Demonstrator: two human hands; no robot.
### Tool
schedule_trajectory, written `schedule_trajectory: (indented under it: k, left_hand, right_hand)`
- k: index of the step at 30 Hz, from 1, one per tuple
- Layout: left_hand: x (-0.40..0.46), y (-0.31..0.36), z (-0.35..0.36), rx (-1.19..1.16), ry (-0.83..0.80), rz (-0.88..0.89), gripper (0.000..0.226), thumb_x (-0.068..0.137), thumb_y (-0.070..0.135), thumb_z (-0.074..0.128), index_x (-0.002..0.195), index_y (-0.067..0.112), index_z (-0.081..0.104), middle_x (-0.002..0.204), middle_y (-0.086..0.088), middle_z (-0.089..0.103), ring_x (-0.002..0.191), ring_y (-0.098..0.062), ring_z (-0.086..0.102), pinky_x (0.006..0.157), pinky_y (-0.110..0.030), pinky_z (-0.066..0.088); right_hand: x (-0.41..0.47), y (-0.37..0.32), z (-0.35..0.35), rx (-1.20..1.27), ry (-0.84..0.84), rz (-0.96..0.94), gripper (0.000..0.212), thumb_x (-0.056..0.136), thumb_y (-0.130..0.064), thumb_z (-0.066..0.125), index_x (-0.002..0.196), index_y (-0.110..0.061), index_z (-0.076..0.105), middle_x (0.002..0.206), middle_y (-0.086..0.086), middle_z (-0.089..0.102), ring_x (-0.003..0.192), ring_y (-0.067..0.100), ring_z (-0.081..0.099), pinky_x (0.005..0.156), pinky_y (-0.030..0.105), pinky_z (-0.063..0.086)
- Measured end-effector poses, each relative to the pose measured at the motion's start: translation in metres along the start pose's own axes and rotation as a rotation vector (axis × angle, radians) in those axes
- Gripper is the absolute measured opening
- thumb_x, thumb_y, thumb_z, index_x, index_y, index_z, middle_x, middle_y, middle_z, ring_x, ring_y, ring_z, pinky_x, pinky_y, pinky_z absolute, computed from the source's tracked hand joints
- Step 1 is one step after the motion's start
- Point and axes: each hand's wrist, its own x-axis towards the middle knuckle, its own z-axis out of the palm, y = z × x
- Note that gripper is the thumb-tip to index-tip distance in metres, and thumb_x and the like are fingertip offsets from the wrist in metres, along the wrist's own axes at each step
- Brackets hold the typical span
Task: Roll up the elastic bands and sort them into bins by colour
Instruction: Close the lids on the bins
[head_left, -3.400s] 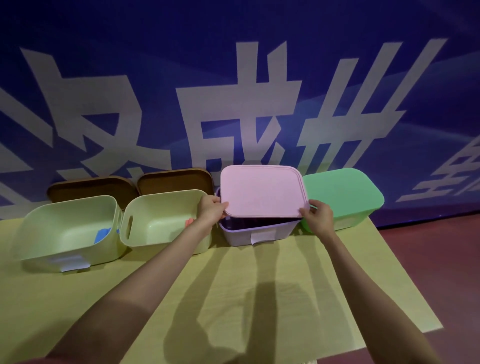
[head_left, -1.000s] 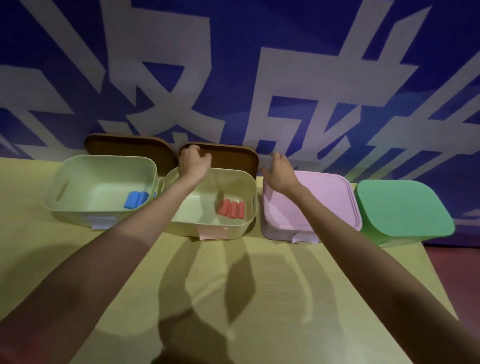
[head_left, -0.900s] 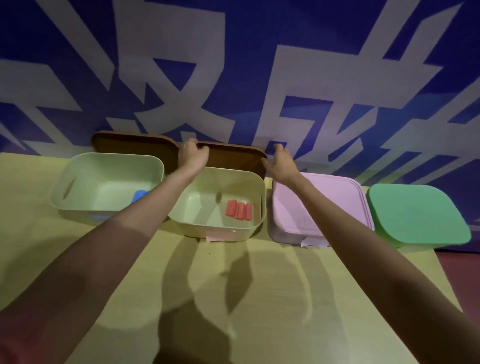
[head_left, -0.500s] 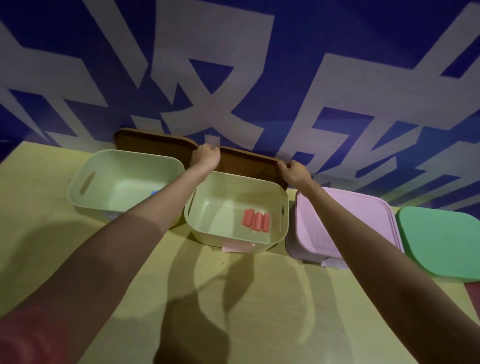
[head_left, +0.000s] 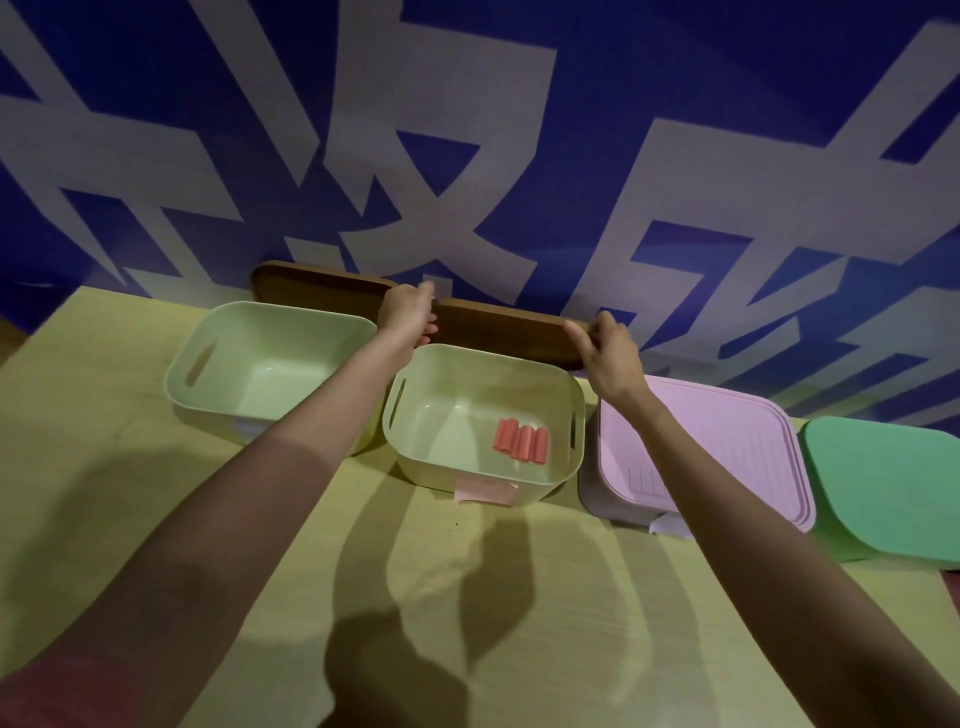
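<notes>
A brown lid (head_left: 506, 332) leans against the wall behind the middle pale green bin (head_left: 441, 415). My left hand (head_left: 408, 314) grips the lid's left end and my right hand (head_left: 605, 351) grips its right end. Three rolled red bands (head_left: 521, 442) lie side by side in this open bin. To the left stands another open pale green bin (head_left: 260, 364); my left forearm hides part of its inside. The purple bin (head_left: 618, 499) carries a pink lid (head_left: 737, 452), and the green bin (head_left: 883, 488) at the right is lidded too.
A second brown lid (head_left: 317, 291) leans on the blue wall with large white characters behind the left bin. All bins stand in a row at the back of the yellow-green table (head_left: 519, 623). Paper labels hang on the bins' fronts.
After setting the pink lid onto the purple bin, both hands moved to the brown lid behind the middle bin and took hold of its ends. The camera has swung left.
</notes>
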Motion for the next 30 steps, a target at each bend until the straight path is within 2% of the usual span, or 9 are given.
schedule_trajectory:
  k: [6,9,12,14,17,19,21,22,30]
  left_hand:
    - [-0.038,-0.002,-0.024,-0.129,-0.04,0.005,0.027,0.098,0.033,0.051,0.101,0.007,0.058,0.089,-0.012,0.067,0.061,-0.017,0.064,0.058,-0.026,0.054]
    - [-0.057,-0.015,-0.034,-0.192,-0.073,0.012,0.019,0.096,0.022,0.056,0.084,0.007,0.055,0.093,-0.016,0.065,0.068,-0.025,0.067,0.064,-0.031,0.056]
    - [-0.075,-0.036,-0.044,-0.082,-0.073,0.099,0.018,0.096,0.02,0.055,0.079,0.015,0.059,0.093,-0.011,0.065,0.082,-0.026,0.065,0.072,-0.032,0.054]
    - [-0.089,-0.05,-0.047,-0.015,-0.096,0.155,0.014,0.097,0.022,0.053,0.093,0.016,0.065,0.095,-0.005,0.066,0.091,-0.023,0.062,0.082,-0.035,0.05]
    - [-0.11,-0.069,-0.048,0.012,-0.099,0.21,0.032,0.098,0.019,0.05,0.128,0.01,0.056,0.112,0.003,0.062,0.106,-0.014,0.057,0.095,-0.03,0.046]
    - [-0.12,-0.08,-0.05,0.03,-0.079,0.247,0.036,0.099,0.017,0.048,0.135,0.011,0.05,0.113,0.008,0.056,0.108,-0.009,0.052,0.09,-0.023,0.041]
    - [-0.128,-0.09,-0.051,0.052,-0.08,0.29,0.037,0.1,0.017,0.047,0.137,0.012,0.048,0.116,0.009,0.054,0.11,-0.006,0.05,0.089,-0.019,0.038]
    - [-0.13,-0.094,-0.051,0.069,-0.076,0.302,0.038,0.1,0.018,0.046,0.138,0.012,0.046,0.118,0.01,0.052,0.111,-0.003,0.047,0.089,-0.018,0.037]
    - [-0.133,-0.109,-0.049,0.074,-0.032,0.285,0.042,0.102,0.018,0.041,0.144,0.013,0.037,0.137,-0.002,0.051,0.12,-0.009,0.047,0.092,-0.019,0.035]
  right_hand:
    - [-0.057,-0.006,-0.015,0.1,0.178,-0.158,0.027,0.095,-0.038,0.051,0.101,-0.012,0.052,0.106,0.005,0.051,0.093,0.018,0.051,0.08,0.028,0.047]
    - [-0.088,-0.007,-0.013,0.194,0.145,-0.19,0.026,0.093,-0.04,0.055,0.109,-0.019,0.052,0.117,-0.001,0.043,0.099,0.008,0.051,0.088,0.018,0.047]
    - [-0.116,-0.006,-0.006,0.253,0.099,-0.133,0.028,0.094,-0.038,0.055,0.114,-0.019,0.051,0.127,-0.005,0.037,0.102,-0.014,0.047,0.089,0.0,0.038]
    - [-0.13,-0.007,0.0,0.301,0.087,-0.063,0.032,0.096,-0.039,0.05,0.116,-0.014,0.053,0.135,-0.007,0.034,0.101,-0.021,0.044,0.085,-0.006,0.033]
    - [-0.147,-0.009,0.014,0.299,0.09,0.0,0.03,0.101,-0.031,0.044,0.117,-0.007,0.051,0.139,-0.007,0.029,0.096,-0.014,0.039,0.08,-0.011,0.028]
    - [-0.156,-0.012,0.023,0.291,0.119,0.001,0.025,0.102,-0.027,0.043,0.112,-0.005,0.05,0.136,-0.001,0.034,0.102,-0.006,0.039,0.09,0.002,0.039]
    - [-0.162,-0.011,0.032,0.282,0.145,0.018,0.021,0.101,-0.027,0.043,0.107,-0.008,0.048,0.128,0.006,0.039,0.105,0.008,0.045,0.097,0.035,0.048]
    - [-0.162,-0.008,0.036,0.276,0.152,0.027,0.019,0.101,-0.027,0.044,0.105,-0.009,0.047,0.126,0.008,0.039,0.106,0.013,0.046,0.097,0.043,0.047]
    - [-0.167,0.001,0.046,0.239,0.103,0.038,0.023,0.098,-0.023,0.05,0.112,-0.004,0.05,0.12,0.011,0.046,0.108,0.023,0.049,0.098,0.036,0.042]
